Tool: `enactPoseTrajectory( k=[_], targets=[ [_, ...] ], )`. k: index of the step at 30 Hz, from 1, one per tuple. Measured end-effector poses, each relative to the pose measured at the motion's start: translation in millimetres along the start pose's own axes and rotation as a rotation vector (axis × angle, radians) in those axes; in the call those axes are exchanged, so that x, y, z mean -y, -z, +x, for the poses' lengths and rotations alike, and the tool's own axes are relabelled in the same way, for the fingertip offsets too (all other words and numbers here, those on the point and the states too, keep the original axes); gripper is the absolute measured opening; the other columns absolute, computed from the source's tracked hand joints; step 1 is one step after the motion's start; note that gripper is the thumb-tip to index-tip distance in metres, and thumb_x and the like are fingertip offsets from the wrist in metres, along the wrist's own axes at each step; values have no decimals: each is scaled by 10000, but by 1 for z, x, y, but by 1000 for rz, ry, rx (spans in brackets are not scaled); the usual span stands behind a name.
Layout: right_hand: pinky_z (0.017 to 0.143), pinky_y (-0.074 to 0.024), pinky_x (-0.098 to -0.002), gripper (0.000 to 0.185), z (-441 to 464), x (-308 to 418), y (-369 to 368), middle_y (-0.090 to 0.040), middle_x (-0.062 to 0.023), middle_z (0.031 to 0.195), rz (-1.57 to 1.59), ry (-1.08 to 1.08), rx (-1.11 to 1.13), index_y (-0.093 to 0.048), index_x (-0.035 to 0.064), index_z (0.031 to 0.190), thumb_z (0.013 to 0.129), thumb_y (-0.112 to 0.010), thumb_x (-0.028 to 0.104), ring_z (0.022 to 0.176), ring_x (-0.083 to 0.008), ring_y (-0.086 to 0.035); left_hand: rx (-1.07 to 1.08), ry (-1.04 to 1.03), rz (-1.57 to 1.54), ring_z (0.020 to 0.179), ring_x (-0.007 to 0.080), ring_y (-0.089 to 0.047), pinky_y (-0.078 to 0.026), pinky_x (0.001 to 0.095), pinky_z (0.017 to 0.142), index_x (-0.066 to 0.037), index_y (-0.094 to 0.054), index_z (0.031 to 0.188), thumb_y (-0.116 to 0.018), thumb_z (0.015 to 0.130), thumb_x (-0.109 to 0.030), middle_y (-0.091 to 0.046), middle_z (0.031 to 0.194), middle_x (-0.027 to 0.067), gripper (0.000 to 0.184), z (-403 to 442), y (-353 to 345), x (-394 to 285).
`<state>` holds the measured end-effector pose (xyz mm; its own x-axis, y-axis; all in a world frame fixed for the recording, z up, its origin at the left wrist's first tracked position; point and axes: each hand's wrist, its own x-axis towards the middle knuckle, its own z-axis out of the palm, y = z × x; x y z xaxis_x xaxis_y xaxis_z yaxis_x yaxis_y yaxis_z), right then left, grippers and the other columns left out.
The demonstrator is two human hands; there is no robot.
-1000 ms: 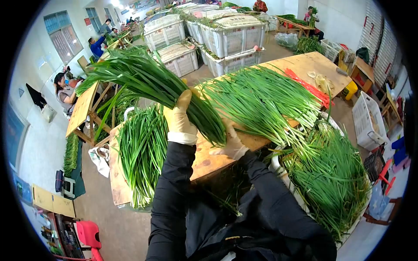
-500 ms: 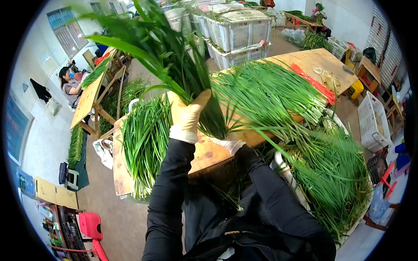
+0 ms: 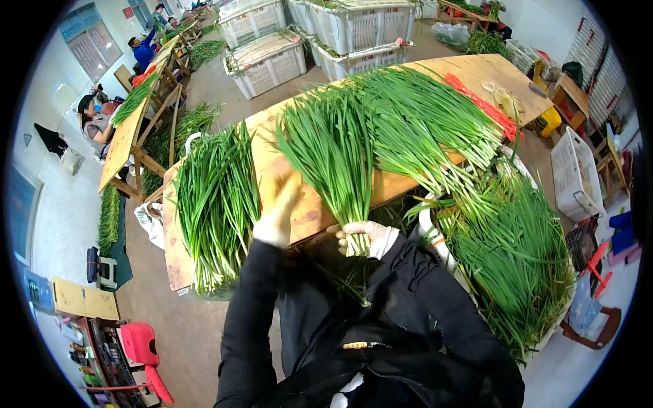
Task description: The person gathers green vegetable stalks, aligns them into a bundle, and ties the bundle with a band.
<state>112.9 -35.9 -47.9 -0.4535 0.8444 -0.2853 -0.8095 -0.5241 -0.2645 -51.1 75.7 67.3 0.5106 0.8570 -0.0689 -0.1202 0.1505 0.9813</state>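
Note:
My right hand [image 3: 373, 238], in a pale glove, is closed around the white stem ends of a bunch of Chinese chives [image 3: 337, 156]. Its green leaves fan out across the wooden table [image 3: 309, 216], pointing away from me. My left hand [image 3: 279, 207], also gloved, is smeared by motion over the table, just left of the bunch and apart from it. A loose pile of chives [image 3: 216, 204] lies by the table's left end, stems toward me. Another large pile [image 3: 428, 122] spreads to the right, touching the held bunch.
At my right stands a big white-rimmed container heaped with chives [image 3: 507, 262]. Red ties [image 3: 486, 109] lie on the table's far right. Stacked white crates [image 3: 364, 30] stand behind it. People sit at a long bench [image 3: 129, 139] on the left. A red stool [image 3: 139, 342] is at lower left.
The chives bunch, held up in both hands before, has come down onto the table. My left hand has let go of its leaves and moved lower; my right hand keeps the stem ends.

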Motion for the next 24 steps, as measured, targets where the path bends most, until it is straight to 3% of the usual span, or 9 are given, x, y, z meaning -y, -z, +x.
enactPoseTrajectory(
  k=[3, 4, 7, 8, 10, 12, 15, 21, 24],
  targets=[
    [701, -507, -313, 407, -12, -10, -8, -575, -65, 829, -38, -3, 46, -433, -42, 1175, 822, -552, 124, 712, -154, -592, 454, 186, 4, 810, 194, -580, -463, 308, 773, -36, -555, 1004, -413, 853, -511, -612, 808, 112, 518, -39, 37, 72],
    [683, -508, -303, 418, -14, -16, -10, -569, -66, 816, -87, 9, 5, -424, -31, 1193, 828, -544, 134, 703, -150, -588, 281, 500, 176, 808, 203, -591, -459, 311, 771, -35, -529, 1036, -383, 826, -585, -612, 882, 114, 607, -62, 32, 62],
    [646, -515, -308, 376, -16, -39, -8, -578, -83, 808, -79, 0, 82, -463, 6, 1166, 816, -550, 113, 705, -177, -593, 243, 492, 31, 901, 177, -563, -461, 293, 774, -23, -439, 1160, -483, 825, -456, -568, 1032, 97, 549, -65, 28, 110],
    [586, -520, -321, 326, -17, -48, -15, -605, -94, 878, -132, 43, -112, -525, -3, 1077, 770, -592, 83, 696, -180, -595, 256, 445, 3, 920, 172, -550, -458, 294, 789, -18, -439, 1155, -535, 815, -394, -561, 1039, 92, 516, -61, 23, 127],
    [607, -516, -328, 280, -14, -69, 2, -609, -88, 863, -149, 57, -73, -543, 8, 1042, 770, -587, 59, 742, -181, -600, 323, 364, -5, 928, 158, -531, -461, 301, 795, -14, -406, 1149, -681, 729, -221, -552, 1024, 88, 543, -64, -5, 117],
    [708, -488, -336, 237, -5, -92, 37, -610, -75, 872, -207, 83, -131, -553, 29, 1018, 783, -575, 46, 791, -191, -593, 80, 371, 19, 871, 181, -551, -470, 315, 786, -1, -331, 1169, -793, 547, -25, -558, 981, 98, 775, -75, -36, 108],
    [728, -472, -304, 235, -20, -87, 13, -610, -71, 902, -662, 65, -361, -566, 41, 997, 769, -608, 79, 844, -174, -583, 6, 338, 60, 832, 175, -560, -479, 321, 756, -13, -395, 1121, -796, 553, -55, -569, 952, 89, 697, -82, -45, 122],
    [778, -442, -290, 460, -26, -60, -24, -602, -93, 983, -1626, -184, -153, -557, 9, 1051, 696, -691, 269, 890, -183, -561, 90, 356, -348, 806, 185, -587, -480, 307, 741, 6, -522, 1032, -667, 667, 7, -616, 932, 120, 393, -92, -32, 121],
    [774, -440, -276, 473, -47, -35, -30, -610, -92, 942, -1608, -151, -13, -555, 6, 1048, 711, -679, 314, 889, -174, -560, 80, 420, -393, 779, 203, -600, -485, 321, 736, 13, -510, 1040, -650, 687, -8, -620, 900, 146, 381, -96, -23, 123]
  ],
)
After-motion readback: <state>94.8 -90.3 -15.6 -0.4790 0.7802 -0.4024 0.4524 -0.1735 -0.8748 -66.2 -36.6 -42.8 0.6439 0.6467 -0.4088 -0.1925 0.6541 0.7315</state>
